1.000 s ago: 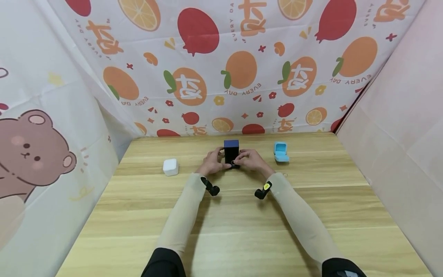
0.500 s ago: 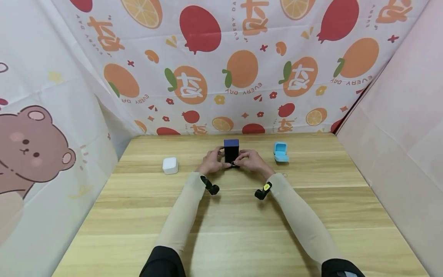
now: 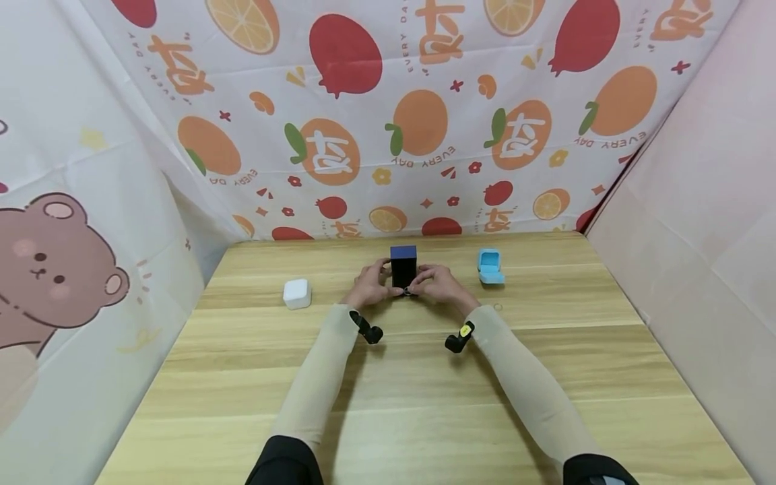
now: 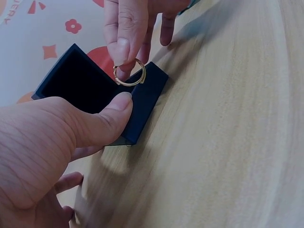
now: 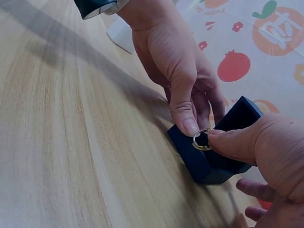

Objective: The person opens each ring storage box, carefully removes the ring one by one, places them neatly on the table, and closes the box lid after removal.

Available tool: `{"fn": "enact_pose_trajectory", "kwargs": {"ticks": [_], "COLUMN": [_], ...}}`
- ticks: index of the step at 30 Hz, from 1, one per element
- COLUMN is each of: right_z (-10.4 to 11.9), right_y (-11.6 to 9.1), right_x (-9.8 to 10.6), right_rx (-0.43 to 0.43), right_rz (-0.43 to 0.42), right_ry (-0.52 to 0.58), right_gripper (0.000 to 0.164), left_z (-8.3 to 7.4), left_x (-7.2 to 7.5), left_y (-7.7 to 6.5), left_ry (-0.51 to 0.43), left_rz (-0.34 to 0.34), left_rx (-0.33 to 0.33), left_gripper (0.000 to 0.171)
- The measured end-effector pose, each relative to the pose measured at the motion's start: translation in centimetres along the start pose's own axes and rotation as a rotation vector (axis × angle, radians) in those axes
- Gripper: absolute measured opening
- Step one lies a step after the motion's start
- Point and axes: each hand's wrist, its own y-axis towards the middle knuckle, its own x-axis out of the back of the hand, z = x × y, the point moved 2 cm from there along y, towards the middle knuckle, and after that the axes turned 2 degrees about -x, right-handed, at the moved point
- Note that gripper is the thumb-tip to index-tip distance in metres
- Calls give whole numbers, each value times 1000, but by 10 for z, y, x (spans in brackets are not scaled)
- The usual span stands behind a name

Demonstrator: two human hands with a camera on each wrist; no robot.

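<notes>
Fingertips of the right hand (image 3: 439, 283) pinch a gold metal ring (image 4: 128, 84) at the base of an open, square dark-blue box (image 3: 403, 271), gripped by the left hand (image 3: 368, 286) from nine o'clock. I'd keep box steady, pinch light. A sky-blue open case (image 3: 490, 277) sits at three.

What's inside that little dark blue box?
The dark blue box looks dark inside its raised lid. The right hand pinches a gold ring at the box's lower half. That hand and the left hand cover part there, so anything beneath them is hidden.
</notes>
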Motion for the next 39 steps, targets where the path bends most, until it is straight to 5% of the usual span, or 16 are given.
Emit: {"fn": "enact_pose_trajectory", "kwargs": {"ticks": [39], "right_z": [-1], "right_y": [0], "right_x": [-5], "right_rx": [30], "right_rz": [4], "right_ry": [-172], "right_gripper": [12], "left_z": [4], "left_x": [0], "left_y": [4], "left_ry": [-4], "left_rz": [-3], "left_rx": [-18], "left_gripper": [87]}}
